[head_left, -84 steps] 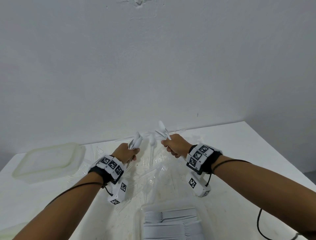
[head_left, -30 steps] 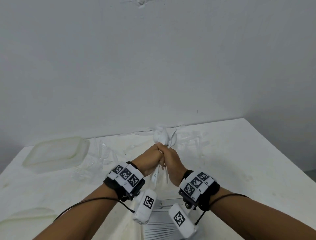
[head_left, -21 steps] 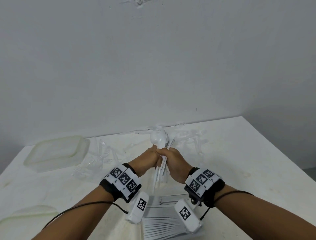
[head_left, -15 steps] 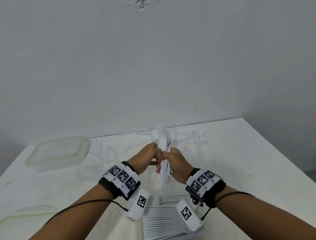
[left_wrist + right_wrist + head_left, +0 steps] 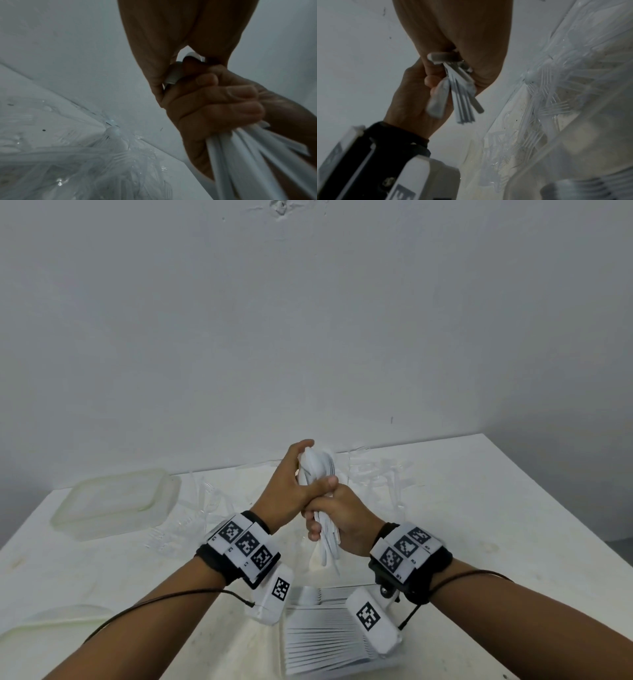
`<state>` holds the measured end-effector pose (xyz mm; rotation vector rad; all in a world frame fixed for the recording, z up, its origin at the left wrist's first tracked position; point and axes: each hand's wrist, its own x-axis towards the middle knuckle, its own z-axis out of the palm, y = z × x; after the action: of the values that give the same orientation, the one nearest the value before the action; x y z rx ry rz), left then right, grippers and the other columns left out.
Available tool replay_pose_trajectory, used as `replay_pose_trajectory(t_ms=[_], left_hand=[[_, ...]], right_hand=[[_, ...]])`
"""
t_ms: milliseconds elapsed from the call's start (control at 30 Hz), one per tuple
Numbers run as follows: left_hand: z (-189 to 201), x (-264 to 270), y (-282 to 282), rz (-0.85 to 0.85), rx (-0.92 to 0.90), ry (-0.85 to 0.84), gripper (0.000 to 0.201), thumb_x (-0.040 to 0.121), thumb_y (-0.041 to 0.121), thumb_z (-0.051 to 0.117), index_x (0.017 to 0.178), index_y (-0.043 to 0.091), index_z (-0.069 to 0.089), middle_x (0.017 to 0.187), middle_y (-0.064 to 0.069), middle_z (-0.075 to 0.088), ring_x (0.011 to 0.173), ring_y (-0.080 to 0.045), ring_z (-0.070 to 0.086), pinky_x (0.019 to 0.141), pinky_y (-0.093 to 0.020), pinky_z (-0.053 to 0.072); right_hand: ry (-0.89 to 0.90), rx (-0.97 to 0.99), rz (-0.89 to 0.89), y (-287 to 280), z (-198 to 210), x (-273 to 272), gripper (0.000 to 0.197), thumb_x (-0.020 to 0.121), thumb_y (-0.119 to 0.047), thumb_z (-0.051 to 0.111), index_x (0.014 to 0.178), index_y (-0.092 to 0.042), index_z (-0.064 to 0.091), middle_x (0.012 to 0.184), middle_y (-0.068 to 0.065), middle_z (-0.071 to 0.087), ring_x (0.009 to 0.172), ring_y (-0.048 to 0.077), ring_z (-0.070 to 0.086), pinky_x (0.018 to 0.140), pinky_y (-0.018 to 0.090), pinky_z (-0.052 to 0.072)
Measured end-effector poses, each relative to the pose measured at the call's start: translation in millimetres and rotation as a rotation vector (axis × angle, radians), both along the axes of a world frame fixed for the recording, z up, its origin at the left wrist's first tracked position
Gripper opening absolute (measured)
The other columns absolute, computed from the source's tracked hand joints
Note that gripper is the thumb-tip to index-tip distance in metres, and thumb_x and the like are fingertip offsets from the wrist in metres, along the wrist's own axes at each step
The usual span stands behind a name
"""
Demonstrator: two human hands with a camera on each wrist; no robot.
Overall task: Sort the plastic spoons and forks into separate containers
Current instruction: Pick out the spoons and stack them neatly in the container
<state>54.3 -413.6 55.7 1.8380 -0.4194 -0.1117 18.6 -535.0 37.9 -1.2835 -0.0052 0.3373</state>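
Bundle: white plastic spoons (image 5: 320, 474), gathered into one tight sheaf, held above the table (image 5: 462, 508) between both hands.
Long axis: near upright, slightly tilted; bowls up and away from the body, handle ends down and toward it.
Left hand (image 5: 291, 491): wrapped round the upper part of the sheaf, fingers curled over the bowls, thumb laid across the front.
Right hand (image 5: 342, 518): clenched round the handles just below the left hand, touching it; fingers closed fully round the shafts.
Position relative to grip: bowls projected above the left-hand fingers; handle ends (image 5: 254, 162) fanned out below the right fist.
Right wrist view: flat handle tips (image 5: 462, 102) splayed below the fist, ribbed along their length.
Material: opaque white, smooth, thin; bowls rounded, handles narrow and straight.
Near container (image 5: 342, 642): just under the wrists, at the near table edge, filled with white utensils laid side by side, handles parallel; walls clear, outline hard to trace.
Loose pile (image 5: 198, 508): clear plastic forks scattered on the table beyond and to both sides of the hands, tines visible in the right wrist view (image 5: 556, 108).
Far-left box (image 5: 116, 505): translucent, rectangular, rounded corners, lid on, apart from the pile.
Near-left item (image 5: 51, 625): translucent lid-like piece at the table edge.
Wrists: black bands carrying white marker blocks.
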Motion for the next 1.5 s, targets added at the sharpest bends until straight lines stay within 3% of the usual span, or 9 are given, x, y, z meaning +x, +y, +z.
replay_pose_trajectory(t_ms=[167,300,433,600,733,1033,1233,1400,1500], left_hand=[[3,-5,3,0.015,-0.011,0.122,0.079,0.084,0.032,0.069,0.145,0.026,0.018,0.117,-0.008,0.06,0.091,-0.019,0.068,0.078,-0.029,0.056],[4,-8,7,-0.036,-0.035,0.17,0.052,0.093,0.028,0.059,0.135,0.013,0.032,0.088,-0.012,0.066,0.06,-0.021,0.063,0.067,-0.034,0.053],[7,-10,10,-0.038,-0.136,0.284,0.026,0.097,0.003,0.042,0.123,0.003,0.044,0.066,-0.012,0.057,0.053,-0.029,0.055,0.061,-0.037,0.05],[3,-6,23,-0.002,-0.005,0.204,0.028,0.095,0.0,0.038,0.106,-0.001,0.063,0.089,-0.021,0.068,0.077,-0.024,0.066,0.078,-0.038,0.056],[-3,-5,24,0.143,-0.076,0.275,0.029,0.095,-0.003,0.036,0.111,0.001,0.06,0.108,-0.027,0.064,0.095,-0.035,0.067,0.073,-0.036,0.058],[-6,-6,13,0.281,0.207,0.073,0.03,0.085,0.009,0.041,0.087,0.009,0.071,0.077,-0.011,0.072,0.068,-0.027,0.07,0.07,-0.045,0.06],[1,-12,11,0.133,0.135,0.178,0.044,0.072,0.038,0.058,0.114,0.021,0.059,0.095,-0.005,0.071,0.081,-0.026,0.07,0.075,-0.045,0.059],[3,-8,12,0.116,0.155,0.191,0.023,0.086,0.011,0.05,0.104,0.011,0.064,0.093,-0.011,0.07,0.083,-0.029,0.069,0.073,-0.042,0.06],[3,-7,11,0.159,0.131,0.227,0.032,0.084,0.002,0.037,0.104,0.012,0.06,0.099,-0.012,0.067,0.088,-0.03,0.067,0.074,-0.044,0.06]], right_hand=[[-0.001,0.087,-0.038,0,0,-4,0.019,0.088,0.011,0.045,0.081,-0.002,0.055,0.06,0.011,0.046,0.043,0.016,0.042,0.044,0.025,0.038],[-0.004,0.146,-0.056,0,-3,-4,0.01,0.09,0.006,0.051,0.093,-0.002,0.055,0.062,0.011,0.045,0.045,0.016,0.041,0.045,0.025,0.037],[-0.025,0.157,-0.011,1,-8,-8,0.005,0.093,-0.004,0.058,0.091,-0.004,0.054,0.064,0.009,0.046,0.047,0.015,0.043,0.046,0.025,0.039],[-0.075,0.085,-0.053,-3,-14,-10,0.025,0.097,-0.023,0.055,0.102,0.001,0.056,0.071,0.014,0.057,0.053,0.022,0.054,0.053,0.032,0.049],[-0.133,-0.123,-0.084,-2,-21,-13,0.022,0.097,-0.019,0.056,0.108,0.001,0.054,0.072,0.018,0.061,0.054,0.027,0.06,0.052,0.035,0.053],[-0.178,-0.318,-0.059,7,-28,-14,0.022,0.095,-0.015,0.058,0.111,-0.008,0.044,0.075,0.014,0.057,0.05,0.026,0.059,0.049,0.035,0.051],[-0.149,-0.351,-0.035,1,-25,-10,0.025,0.097,-0.017,0.056,0.117,-0.012,0.043,0.078,0.016,0.06,0.053,0.023,0.059,0.048,0.032,0.051],[-0.181,-0.242,0.038,-3,-23,-11,0.02,0.098,-0.016,0.054,0.116,-0.009,0.047,0.072,0.015,0.06,0.055,0.025,0.059,0.051,0.034,0.052],[-0.153,-0.196,0.028,-2,-24,-10,0.017,0.098,-0.014,0.055,0.11,-0.005,0.047,0.072,0.015,0.058,0.058,0.028,0.06,0.053,0.035,0.054]])
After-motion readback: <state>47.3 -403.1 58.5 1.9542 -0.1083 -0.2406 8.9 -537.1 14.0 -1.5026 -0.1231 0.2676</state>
